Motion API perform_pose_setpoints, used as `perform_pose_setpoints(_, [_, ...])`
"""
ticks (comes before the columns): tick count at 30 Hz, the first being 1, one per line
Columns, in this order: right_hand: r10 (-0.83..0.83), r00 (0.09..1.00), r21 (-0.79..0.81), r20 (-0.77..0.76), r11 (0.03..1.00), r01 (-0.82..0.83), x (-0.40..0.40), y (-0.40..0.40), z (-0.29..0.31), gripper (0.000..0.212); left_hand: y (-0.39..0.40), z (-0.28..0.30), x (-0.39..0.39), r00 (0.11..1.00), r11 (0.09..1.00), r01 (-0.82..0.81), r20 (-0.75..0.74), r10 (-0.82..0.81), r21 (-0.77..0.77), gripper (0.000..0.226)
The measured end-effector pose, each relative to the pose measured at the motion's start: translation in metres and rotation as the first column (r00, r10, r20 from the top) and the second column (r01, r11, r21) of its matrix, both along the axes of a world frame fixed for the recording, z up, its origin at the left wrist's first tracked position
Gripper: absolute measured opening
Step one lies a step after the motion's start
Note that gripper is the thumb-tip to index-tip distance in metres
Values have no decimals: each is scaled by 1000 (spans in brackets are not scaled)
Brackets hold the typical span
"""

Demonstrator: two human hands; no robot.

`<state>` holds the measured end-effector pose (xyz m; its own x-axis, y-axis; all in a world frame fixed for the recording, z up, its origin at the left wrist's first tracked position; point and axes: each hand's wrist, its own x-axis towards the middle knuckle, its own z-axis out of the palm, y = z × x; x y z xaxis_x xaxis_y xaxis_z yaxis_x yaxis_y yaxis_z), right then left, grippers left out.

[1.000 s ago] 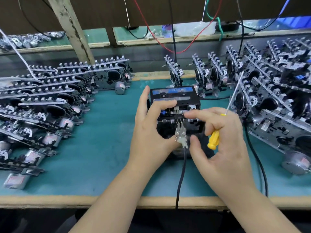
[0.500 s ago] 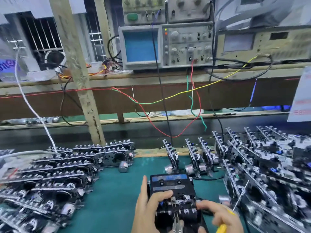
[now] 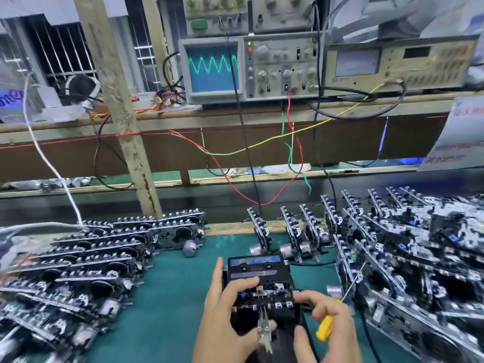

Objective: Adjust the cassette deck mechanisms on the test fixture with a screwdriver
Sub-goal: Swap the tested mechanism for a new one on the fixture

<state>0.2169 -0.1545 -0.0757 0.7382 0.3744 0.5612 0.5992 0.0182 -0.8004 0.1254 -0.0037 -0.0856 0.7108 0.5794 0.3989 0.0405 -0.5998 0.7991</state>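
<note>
A black cassette deck mechanism (image 3: 258,277) with a blue-labelled cassette sits on the test fixture at the bottom centre of the green mat. My left hand (image 3: 225,323) grips its left side, index finger curled over the top and thumb at the front by a metal clip (image 3: 264,328). My right hand (image 3: 328,328) holds a yellow-handled screwdriver (image 3: 324,327) in the palm, thin shaft pointing up and right, while its fingertips touch the mechanism's right front edge.
Rows of cassette mechanisms lie stacked at the left (image 3: 86,260) and right (image 3: 408,247). An oscilloscope (image 3: 213,66) on the shelf shows a green sine wave. Coloured wires (image 3: 262,148) hang down toward the fixture. A wooden post (image 3: 123,121) stands at the left.
The view has tilted upward from the bench to the shelf instruments. The oscilloscope screen now shows a wave. Both hands stay on the mechanism.
</note>
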Motion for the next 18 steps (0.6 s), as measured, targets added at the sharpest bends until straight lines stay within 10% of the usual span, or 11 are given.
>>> perform_pose_setpoints(13, [-137, 962, -8, 237, 990, 143, 2, -2, 1, 26, -2, 1, 0, 999, 999, -40, -16, 40, -6, 72])
perform_pose_setpoints(18, [-165, 977, -23, 132, 985, 170, 2, -1, -3, 47, 6, -4, 3, 998, 999, -47, -42, 47, -1, 74])
